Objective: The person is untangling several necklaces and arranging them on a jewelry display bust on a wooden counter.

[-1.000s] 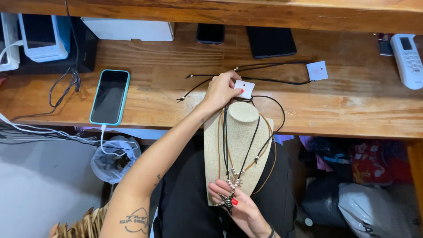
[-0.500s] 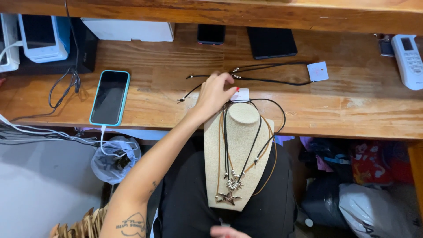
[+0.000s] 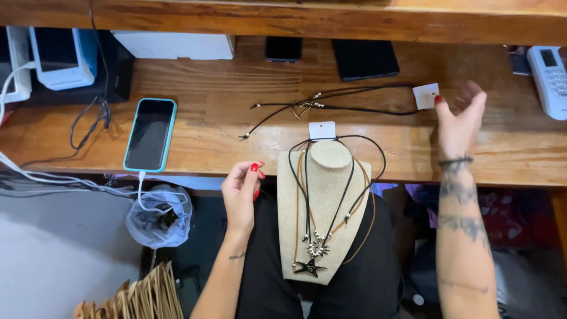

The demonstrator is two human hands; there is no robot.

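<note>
Head view: a beige fabric necklace bust (image 3: 326, 201) stands in the person's lap, leaning against the front edge of the wooden desk (image 3: 224, 127). Several cord necklaces (image 3: 339, 195) hang round its neck, ending in a dark star pendant (image 3: 309, 268) and a silver cluster just above it; a white tag (image 3: 322, 130) sits at the top of the bust. A second black cord necklace (image 3: 331, 106) lies loose on the desk, its white card (image 3: 426, 95) just beside the right hand (image 3: 462, 118). Risk assessment: neither hand steadies the bust, so a knee movement could tip it off the lap. The loose cord on the desk could snag on the fingers and drag across the surface, and the hung cords overlap and could tangle. Hand pose: the right hand is raised over the desk, fingers spread wide, holding nothing, forearm running up from the lower right. The left hand (image 3: 241, 192) hovers just left of the bust, fingers loosely curled, empty. A phone in a blue case (image 3: 150, 134) lies well to the left, on its cable.
</note>
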